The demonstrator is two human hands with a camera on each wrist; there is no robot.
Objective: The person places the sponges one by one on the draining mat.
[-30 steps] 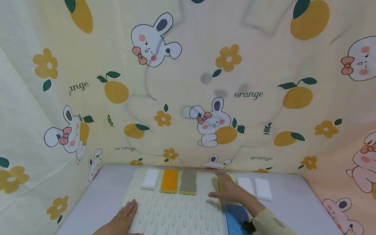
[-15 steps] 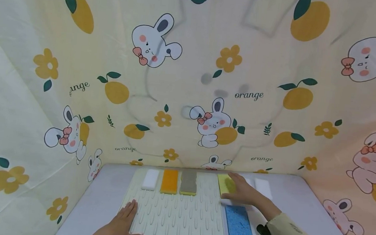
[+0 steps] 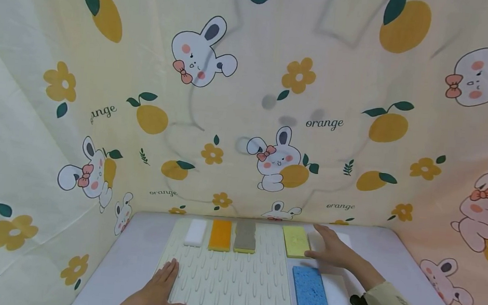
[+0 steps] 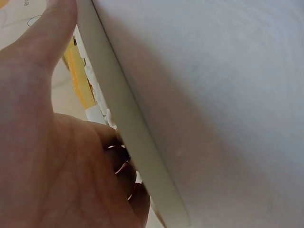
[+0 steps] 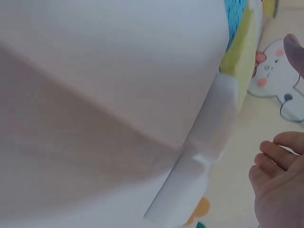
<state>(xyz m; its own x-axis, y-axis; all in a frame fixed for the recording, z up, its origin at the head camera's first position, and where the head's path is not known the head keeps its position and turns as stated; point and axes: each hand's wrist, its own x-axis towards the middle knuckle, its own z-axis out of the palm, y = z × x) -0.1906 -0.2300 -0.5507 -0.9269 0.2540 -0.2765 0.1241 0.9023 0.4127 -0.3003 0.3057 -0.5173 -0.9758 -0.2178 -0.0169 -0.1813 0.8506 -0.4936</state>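
Observation:
My left hand (image 3: 154,291) rests with straight fingers on the left edge of a cream ribbed board (image 3: 232,287). In the left wrist view, its fingers lie over the board's rim (image 4: 128,114). On the board's far part lie a white block (image 3: 195,232), an orange sponge (image 3: 220,235) and a grey-topped sponge (image 3: 245,237). My right hand (image 3: 334,250) hovers with fingers spread over two white blocks, partly hiding them. The right wrist view shows the nearer white block (image 5: 216,116) and the other white block (image 5: 183,190) below that hand, apart from it.
Right of the board lie a yellow-green sponge (image 3: 294,241), a blue sponge (image 3: 310,291) and another white block (image 3: 338,296). A curtain (image 3: 240,99) printed with rabbits and oranges rises behind the pale table (image 3: 386,266).
My right hand has moved right, from above the yellow-green sponge to above the white blocks, uncovering the yellow-green sponge. My left hand stays in place.

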